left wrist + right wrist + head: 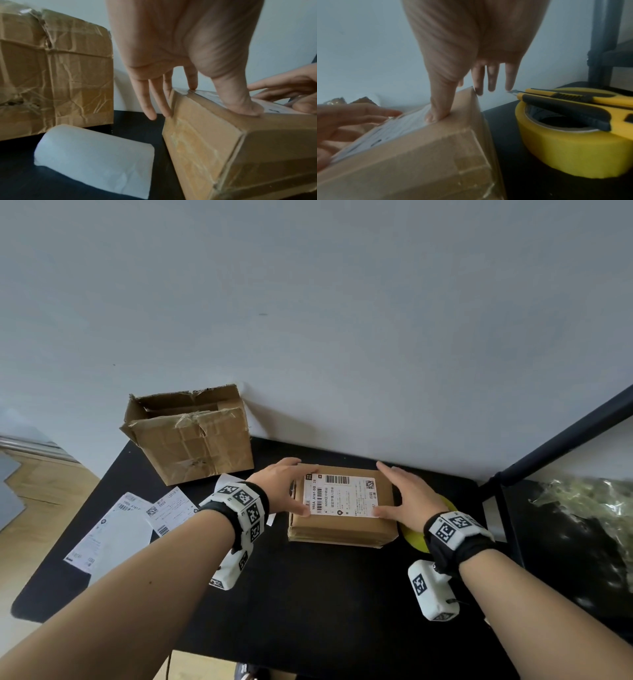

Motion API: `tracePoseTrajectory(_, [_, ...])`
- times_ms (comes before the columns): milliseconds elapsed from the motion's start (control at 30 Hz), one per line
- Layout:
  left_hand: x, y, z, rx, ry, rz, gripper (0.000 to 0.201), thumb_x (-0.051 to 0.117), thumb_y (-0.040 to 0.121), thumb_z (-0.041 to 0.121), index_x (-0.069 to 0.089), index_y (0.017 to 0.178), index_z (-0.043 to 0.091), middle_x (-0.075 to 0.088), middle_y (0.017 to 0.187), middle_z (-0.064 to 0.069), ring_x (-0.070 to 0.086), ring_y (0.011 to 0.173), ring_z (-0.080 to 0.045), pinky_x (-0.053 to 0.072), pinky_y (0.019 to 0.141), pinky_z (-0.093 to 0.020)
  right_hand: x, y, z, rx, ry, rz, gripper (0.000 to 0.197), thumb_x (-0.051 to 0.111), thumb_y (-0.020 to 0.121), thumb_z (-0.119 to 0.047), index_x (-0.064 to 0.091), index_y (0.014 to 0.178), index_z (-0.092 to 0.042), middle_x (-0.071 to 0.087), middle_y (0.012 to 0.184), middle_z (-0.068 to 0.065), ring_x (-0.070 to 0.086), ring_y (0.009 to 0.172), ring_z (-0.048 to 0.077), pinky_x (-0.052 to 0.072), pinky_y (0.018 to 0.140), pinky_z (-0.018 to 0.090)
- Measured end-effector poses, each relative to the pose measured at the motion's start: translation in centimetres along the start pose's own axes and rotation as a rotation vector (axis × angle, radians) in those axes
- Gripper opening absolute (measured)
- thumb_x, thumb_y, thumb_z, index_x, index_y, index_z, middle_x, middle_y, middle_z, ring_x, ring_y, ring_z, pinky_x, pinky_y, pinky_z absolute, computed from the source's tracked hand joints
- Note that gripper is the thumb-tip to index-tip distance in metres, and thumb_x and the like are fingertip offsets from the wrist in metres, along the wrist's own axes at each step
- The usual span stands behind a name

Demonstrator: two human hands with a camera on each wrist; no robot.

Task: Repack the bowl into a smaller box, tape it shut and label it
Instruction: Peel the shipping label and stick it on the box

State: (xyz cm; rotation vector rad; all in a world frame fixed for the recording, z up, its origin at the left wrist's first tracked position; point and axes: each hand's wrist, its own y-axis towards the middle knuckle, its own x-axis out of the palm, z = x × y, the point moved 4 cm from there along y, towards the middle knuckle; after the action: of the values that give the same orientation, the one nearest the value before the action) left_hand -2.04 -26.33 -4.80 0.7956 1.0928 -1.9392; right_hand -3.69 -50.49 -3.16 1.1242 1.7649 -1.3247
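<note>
Left hand [279,487] and right hand [409,498] flat, fingers straight, flanking the label [340,496] atop the small box [342,523] mid-table.
Left wrist: thumb pressing the top, fingers down the side.
Right wrist: thumb on the label's edge; tape roll [570,151] just beside.

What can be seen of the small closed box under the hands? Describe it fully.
The small box is plain brown cardboard, low and flat, closed, lying on the black table near the wall. Clear tape glints along its edges in the wrist views. A white shipping label with barcodes covers most of its top. The left hand and right hand press the label's ends with their thumbs, fingers reaching over the sides. The yellow tape roll sits just beside its right side.
</note>
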Motion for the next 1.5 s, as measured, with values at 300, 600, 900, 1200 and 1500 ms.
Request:
tracePoseTrajectory(300, [-0.3,1.7,0.8,-0.130,-0.104,0.132,0.068,0.076,0.069,0.051,0.044,0.125,0.030,0.043,0.114,0.009,0.054,0.086,-0.011,0.047,0.074,-0.027,0.1,2.4,0.3,0.152,0.268,0.036,0.056,0.078,0.071,-0.046,0.049,0.116,-0.031,0.063,0.108,-0.007,0.060,0.100,0.016,0.049,0.089,0.033])
tracePoseTrajectory(600, [-0.8,4.0,0.8,-0.243,-0.109,0.231,0.020,0.052,0.092,0.044,0.055,0.094,0.024,0.050,0.101,0.001,0.058,0.088,-0.021,0.043,0.072,-0.029,-0.7,3.4,-1.2,0.226,0.141,0.140,0.031,0.051,0.093,-0.048,0.052,0.109,-0.022,0.057,0.094,-0.005,0.049,0.080,0.014,0.035,0.068,0.027])
tracePoseTrajectory(900, [-0.5,4.3,0.4,-0.274,-0.167,0.209,0.030,0.039,0.098,0.037,0.055,0.120,0.024,0.046,0.122,-0.005,0.058,0.102,-0.029,0.045,0.084,-0.032,2.3,4.6,-1.6,0.344,0.047,-0.042,0.085,0.030,0.077,-0.083,0.036,0.133,-0.020,0.061,0.114,0.005,0.062,0.099,0.026,0.047,0.071,0.033])
tracePoseTrajectory(1200, [0.5,3.5,-0.7,-0.236,-0.413,0.063,0.072,0.071,0.078,0.045,0.039,0.138,0.023,0.053,0.124,-0.002,0.057,0.101,-0.016,0.052,0.084,-0.032,1.2,3.9,0.3,0.232,0.216,0.057,0.047,0.035,0.097,-0.052,0.053,0.126,-0.019,0.062,0.121,0.003,0.058,0.107,0.022,0.044,0.083,0.032])
tracePoseTrajectory(1500, [0.9,2.2,-1.8,-0.334,-0.340,-0.281,0.090,0.085,0.064,0.038,0.038,0.138,0.020,0.050,0.134,0.002,0.052,0.116,-0.019,0.055,0.087,-0.039,2.8,3.3,1.2,0.344,0.415,-0.043,0.067,0.036,0.094,-0.059,0.046,0.136,-0.007,0.055,0.133,0.011,0.053,0.120,0.028,0.042,0.101,0.039])
